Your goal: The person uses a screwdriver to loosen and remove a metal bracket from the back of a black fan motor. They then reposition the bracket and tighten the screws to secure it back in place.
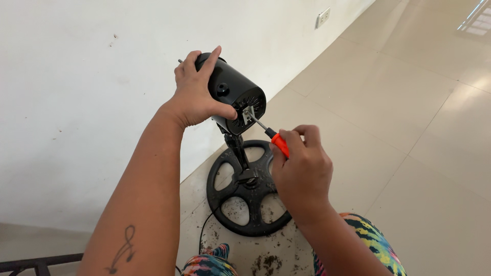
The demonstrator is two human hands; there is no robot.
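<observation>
My left hand grips a black cylindrical fan motor housing from its left side, thumb on the rear face. The housing sits tilted on a black stand pole that rises from a round black spoked base on the floor. My right hand holds a screwdriver with an orange handle. Its metal shaft points up and left, and the tip touches a small metal bracket on the housing's rear face.
A white wall stands close on the left, with a socket plate further along. Beige floor tiles spread to the right. Dark dirt specks lie around the base. A black cord trails from it. My patterned trousers show below.
</observation>
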